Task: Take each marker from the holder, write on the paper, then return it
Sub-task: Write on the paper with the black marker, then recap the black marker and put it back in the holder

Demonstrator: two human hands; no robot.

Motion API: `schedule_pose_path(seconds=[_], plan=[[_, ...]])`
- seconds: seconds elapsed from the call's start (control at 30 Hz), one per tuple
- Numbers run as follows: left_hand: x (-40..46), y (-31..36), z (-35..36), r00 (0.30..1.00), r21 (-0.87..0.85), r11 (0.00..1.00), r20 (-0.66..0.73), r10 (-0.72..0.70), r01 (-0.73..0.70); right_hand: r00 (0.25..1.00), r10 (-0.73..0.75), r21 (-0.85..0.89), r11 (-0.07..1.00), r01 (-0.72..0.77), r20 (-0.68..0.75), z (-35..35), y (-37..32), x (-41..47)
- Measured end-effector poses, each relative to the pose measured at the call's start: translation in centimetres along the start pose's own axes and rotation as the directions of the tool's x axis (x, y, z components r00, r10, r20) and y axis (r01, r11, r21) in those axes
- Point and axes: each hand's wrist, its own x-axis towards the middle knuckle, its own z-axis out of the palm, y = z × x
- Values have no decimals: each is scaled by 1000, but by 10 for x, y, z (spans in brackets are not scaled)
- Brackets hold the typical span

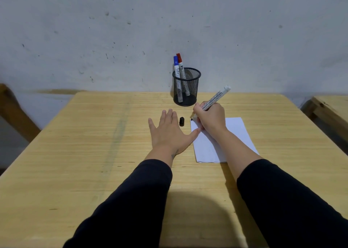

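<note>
A black mesh holder (186, 95) stands at the table's far edge with a blue-capped marker (176, 67) and a red-capped marker (180, 63) upright in it. My right hand (211, 118) grips an uncapped white marker (216, 97), its tip down at the top left corner of the white paper (239, 133). The marker's black cap (181, 121) lies on the table between my hands. My left hand (169, 133) rests flat with fingers spread, its thumb touching the paper's left edge.
The wooden table (94, 153) runs up to a grey wall. Another wooden piece (331, 108) sits at the right edge, and a slanted wooden beam (13, 112) at the left.
</note>
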Motion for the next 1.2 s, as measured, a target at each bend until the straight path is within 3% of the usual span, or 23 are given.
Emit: schedule_pose_path(seconds=[0.1, 0.2, 0.33, 0.4, 0.5, 0.6, 0.63, 0.7, 0.77, 0.83, 1.03, 1.2], plan=[[0, 0, -1, 1000, -10, 1000, -6, -3, 3, 998, 59, 225, 973, -52, -23, -4, -3, -5], [-1, -1, 0, 1000, -71, 997, -25, 7, -9, 994, 109, 341, 934, -102, -2, -6, -5, -4], [-3, -3, -8, 974, -267, 955, -216, 75, -132, 988, 151, 431, 889, -155, 43, -11, -8, -1], [-3, -6, -17, 936, -123, 967, -304, 175, -221, 979, 191, 491, 848, -199, 67, -13, -10, -1], [3, -13, -30, 899, 178, 938, -278, 337, -297, 974, 212, 538, 814, -218, 74, -17, -12, 0], [7, -12, -36, 907, 222, 922, -213, 362, -316, 978, 204, 513, 834, -202, 52, -24, -16, -2], [7, -11, -37, 917, 154, 939, -216, 335, -306, 980, 196, 501, 844, -192, 46, -27, -17, -4], [4, -7, -39, 951, -158, 961, -251, 183, -226, 985, 170, 492, 854, -167, 39, -33, -21, -5], [2, -2, -42, 962, -526, 835, -274, 13, -161, 989, 142, 493, 859, -138, 30, -37, -28, -6], [-1, 3, -45, 958, -711, 684, -278, -62, -163, 992, 122, 492, 863, -117, 23, -40, -36, -6], [-8, 12, -61, 950, -873, 431, -295, -97, -227, 997, 71, 469, 881, -60, -5, -45, -66, -12], [-19, 16, -70, 953, -902, 348, -295, -66, -255, 999, 43, 458, 889, -29, -19, -45, -81, -20]])
